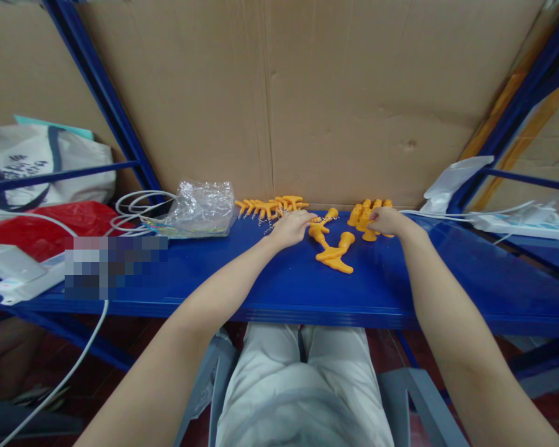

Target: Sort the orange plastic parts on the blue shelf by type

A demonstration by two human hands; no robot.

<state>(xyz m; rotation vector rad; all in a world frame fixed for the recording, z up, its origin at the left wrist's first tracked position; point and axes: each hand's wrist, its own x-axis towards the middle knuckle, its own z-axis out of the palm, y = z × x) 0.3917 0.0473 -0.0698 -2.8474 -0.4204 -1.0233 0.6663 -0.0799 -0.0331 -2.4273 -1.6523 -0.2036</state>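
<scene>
My left hand (pixel 289 230) is closed around a corkscrew, whose thin metal spiral (pixel 330 218) sticks out to the right. Behind that hand lie several corkscrews with orange T-shaped handles (pixel 256 206), spirals toward me. My right hand (pixel 387 220) has its fingers pinched at an orange cone-shaped cap in a cluster of similar caps (pixel 366 208); the fingers partly hide the one they grip. Between my hands, capped orange corkscrews (pixel 336 259) lie in a small heap on the blue shelf top.
A clear plastic bag (pixel 198 211) and looped white cables (pixel 135 208) are to the left, beside a red bag (pixel 60 230) and a white power strip (pixel 23 282). Another power strip (pixel 526 223) lies on the right. Cardboard (pixel 330 112) stands behind; blue posts (pixel 105 93) frame the shelf.
</scene>
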